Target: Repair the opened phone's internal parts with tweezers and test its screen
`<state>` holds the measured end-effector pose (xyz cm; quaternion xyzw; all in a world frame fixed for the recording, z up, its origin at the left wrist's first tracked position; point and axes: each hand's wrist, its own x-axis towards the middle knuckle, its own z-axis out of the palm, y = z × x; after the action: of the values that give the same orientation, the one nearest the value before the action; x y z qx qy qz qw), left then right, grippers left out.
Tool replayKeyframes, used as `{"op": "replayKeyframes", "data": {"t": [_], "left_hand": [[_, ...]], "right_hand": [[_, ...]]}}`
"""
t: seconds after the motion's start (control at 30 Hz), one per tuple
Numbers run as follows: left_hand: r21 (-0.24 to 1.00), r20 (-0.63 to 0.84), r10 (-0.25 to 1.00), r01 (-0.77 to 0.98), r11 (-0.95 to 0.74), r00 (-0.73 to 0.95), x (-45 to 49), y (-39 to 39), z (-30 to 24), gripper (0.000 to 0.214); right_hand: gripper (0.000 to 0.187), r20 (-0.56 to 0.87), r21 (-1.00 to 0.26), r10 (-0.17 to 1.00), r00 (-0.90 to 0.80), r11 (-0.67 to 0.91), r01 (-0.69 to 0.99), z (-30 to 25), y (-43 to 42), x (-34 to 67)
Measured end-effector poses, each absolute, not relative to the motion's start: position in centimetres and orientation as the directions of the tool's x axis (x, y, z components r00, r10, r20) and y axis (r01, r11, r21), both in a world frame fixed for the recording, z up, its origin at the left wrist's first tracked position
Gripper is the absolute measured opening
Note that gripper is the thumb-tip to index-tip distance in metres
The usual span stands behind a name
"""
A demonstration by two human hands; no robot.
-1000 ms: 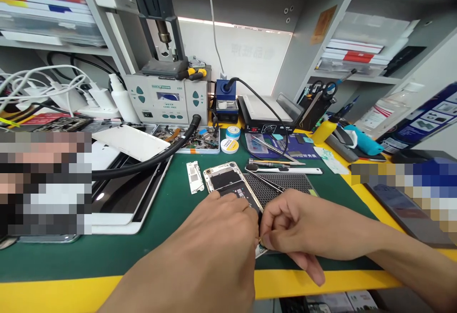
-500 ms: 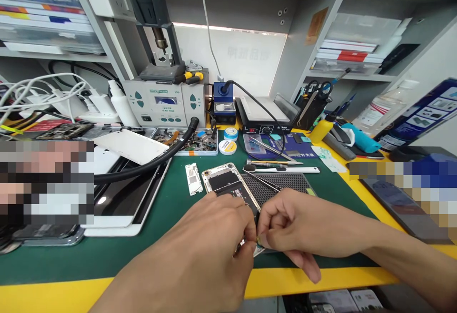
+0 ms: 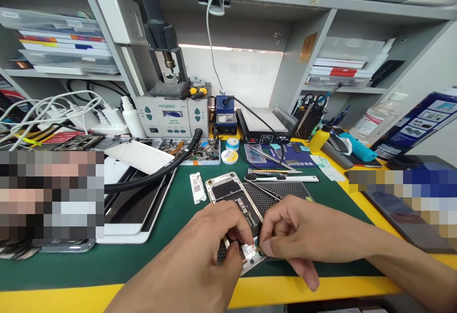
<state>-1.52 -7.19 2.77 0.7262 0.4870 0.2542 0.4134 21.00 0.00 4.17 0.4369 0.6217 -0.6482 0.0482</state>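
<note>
An opened phone lies face down at a slant, its black battery and metal frame exposed. Over its lower end is my left hand, thumb and index finger apart. Between and beside those fingertips a shiny silver piece shows on the phone. My right hand pinches thumb and index finger together at the phone's lower right corner; a small greenish bit shows at the tips, too small to name. A white phone inner cover lies left of the phone.
Under the phone is a black perforated mat. Tweezers and a white-handled brush lie beyond my right hand. A black hose crosses over tablets at left. Behind stand a hot-air station and a soldering-iron stand.
My left thumb and index finger have moved apart, baring the silver piece at the phone's lower end. My right hand keeps its pinch. The camera view has shifted slightly.
</note>
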Motion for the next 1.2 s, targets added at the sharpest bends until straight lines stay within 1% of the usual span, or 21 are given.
{"op": "replayKeyframes", "data": {"t": [0.07,0.13,0.2,0.27,0.33,0.37,0.43,0.6,0.67,0.7,0.8,0.9,1.0,1.03,1.1,1.2], "left_hand": [[0.863,-0.012,0.929,0.473,-0.177,0.369,-1.6,-7.2,2.8,0.022],[0.878,0.035,0.933,0.436,-0.199,0.357,-1.6,-6.6,3.1,0.018],[0.895,0.099,0.927,0.375,-0.242,0.363,-1.3,-5.3,3.7,0.014],[0.910,0.144,0.913,0.313,-0.274,0.381,-0.8,-3.4,4.5,0.011],[0.922,0.157,0.906,0.270,-0.277,0.392,-0.2,-1.4,5.2,0.010],[0.929,0.160,0.906,0.250,-0.272,0.392,0.1,-0.6,5.4,0.010],[0.945,0.159,0.919,0.214,-0.248,0.359,0.2,0.6,5.4,0.009],[0.984,0.127,0.975,0.104,-0.148,0.181,-0.8,1.3,4.4,0.014],[0.993,0.102,0.986,0.049,-0.109,0.132,-1.2,1.3,4.1,0.015],[0.996,0.084,0.990,0.027,-0.088,0.117,-1.3,1.3,4.1,0.016],[1.000,0.028,0.995,-0.015,-0.026,0.096,-1.4,1.2,4.1,0.017],[0.999,-0.011,0.996,-0.049,0.015,0.094,-1.3,1.0,4.3,0.019],[0.995,-0.052,0.989,-0.080,0.064,0.139,-1.1,0.8,4.4,0.021],[0.993,-0.069,0.984,-0.088,0.084,0.166,-1.1,0.8,4.4,0.021],[0.988,-0.095,0.969,-0.094,0.120,0.229,-0.9,0.9,4.4,0.022],[0.986,-0.120,0.941,-0.071,0.150,0.317,-0.8,1.0,4.3,0.020]], "right_hand": [[0.008,-0.604,-0.776,0.509,-0.613,-0.197,0.599,4.4,0.3,21.2],[0.014,-0.539,-0.805,0.587,-0.605,-0.145,0.576,4.9,1.0,21.6],[0.020,-0.412,-0.840,0.715,-0.564,-0.059,0.539,5.8,2.0,22.5],[0.026,-0.244,-0.854,0.841,-0.483,0.049,0.518,7.0,3.2,23.7],[0.031,-0.124,-0.828,0.899,-0.420,0.139,0.543,8.1,4.4,25.3],[0.031,-0.101,-0.804,0.905,-0.413,0.170,0.570,8.5,5.0,26.1],[0.030,-0.127,-0.744,0.890,-0.438,0.207,0.635,9.0,5.8,27.4],[0.023,-0.317,-0.589,0.782,-0.537,0.282,0.758,7.4,5.8,27.1],[0.020,-0.345,-0.527,0.767,-0.540,0.318,0.788,6.4,4.9,26.0],[0.020,-0.343,-0.487,0.783,-0.519,0.324,0.811,6.0,4.5,25.4],[0.019,-0.365,-0.468,0.774,-0.518,0.329,0.820,4.9,3.6,24.5],[0.021,-0.371,-0.564,0.757,-0.538,0.276,0.778,4.2,4.0,24.9],[0.021,-0.356,-0.736,0.744,-0.565,0.149,0.660,4.3,5.0,25.9],[0.022,-0.322,-0.796,0.755,-0.571,0.110,0.595,4.5,5.4,26.2],[0.023,-0.205,-0.902,0.804,-0.558,0.065,0.426,5.2,5.9,26.6],[0.021,-0.034,-0.986,0.870,-0.491,0.049,0.157,6.2,5.9,26.3]]}}
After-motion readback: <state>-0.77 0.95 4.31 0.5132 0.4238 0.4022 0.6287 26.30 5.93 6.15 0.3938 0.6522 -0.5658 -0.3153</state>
